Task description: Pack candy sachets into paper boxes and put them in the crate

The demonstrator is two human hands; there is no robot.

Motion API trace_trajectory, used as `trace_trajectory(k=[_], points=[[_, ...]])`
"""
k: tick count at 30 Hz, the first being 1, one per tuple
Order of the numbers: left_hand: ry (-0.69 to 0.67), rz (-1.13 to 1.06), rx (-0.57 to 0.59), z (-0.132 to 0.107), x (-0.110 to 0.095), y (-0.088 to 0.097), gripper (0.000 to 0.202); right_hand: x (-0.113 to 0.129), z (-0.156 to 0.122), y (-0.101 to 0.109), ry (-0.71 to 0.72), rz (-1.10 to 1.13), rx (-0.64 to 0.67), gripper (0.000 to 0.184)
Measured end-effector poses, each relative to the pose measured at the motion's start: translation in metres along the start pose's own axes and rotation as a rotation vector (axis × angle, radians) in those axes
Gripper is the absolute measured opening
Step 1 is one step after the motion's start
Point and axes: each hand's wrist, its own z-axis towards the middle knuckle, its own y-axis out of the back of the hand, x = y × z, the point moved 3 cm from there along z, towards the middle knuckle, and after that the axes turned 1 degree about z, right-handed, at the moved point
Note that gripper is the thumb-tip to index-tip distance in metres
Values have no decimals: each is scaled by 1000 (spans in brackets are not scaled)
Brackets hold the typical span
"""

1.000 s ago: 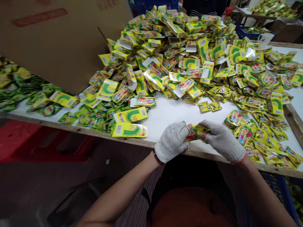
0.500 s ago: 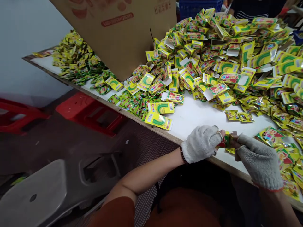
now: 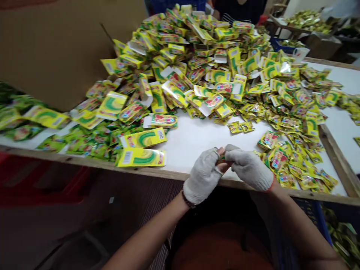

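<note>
My left hand (image 3: 204, 174), in a white knit glove with bare fingertips, is closed at the table's front edge. Its fingertips meet those of my gloved right hand (image 3: 249, 167), which is closed too. Between them is a small candy box (image 3: 224, 159), mostly hidden by the fingers. Two small yellow candy packets (image 3: 241, 127) lie on the white tabletop (image 3: 194, 137) just beyond. To the right of my right hand, red-and-green printed packs (image 3: 277, 158) rest among loose yellow packets. Left of my hands, two flattened-looking yellow boxes (image 3: 142, 156) lie at the edge.
A big heap of yellow-green candy boxes (image 3: 194, 56), some with open flaps, covers the far side. A large cardboard carton (image 3: 56, 48) stands at left, with green packets (image 3: 92, 144) before it. Another person (image 3: 239, 11) is behind the heap. A wooden strip (image 3: 339, 161) bounds the right.
The view has swung right, so the heap and my hands appear further left. My hands have drawn closer together, and the candy box between them is now mostly covered.
</note>
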Motion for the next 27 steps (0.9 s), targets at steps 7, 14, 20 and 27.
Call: trace_trajectory(k=[7,14,20,27], points=[[335,-352,-54,4,15,4,21,-13,-11,-8,119,-21,-382,16],[199,-370,45,11,29,11,11,-36,-23,-26,7,151,-557,13],[336,-548,134,25,35,6,24,-27,-14,-20,38,41,-454,13],[217,-484,152,31,31,5,12,-31,-12,-19,58,110,-474,18]])
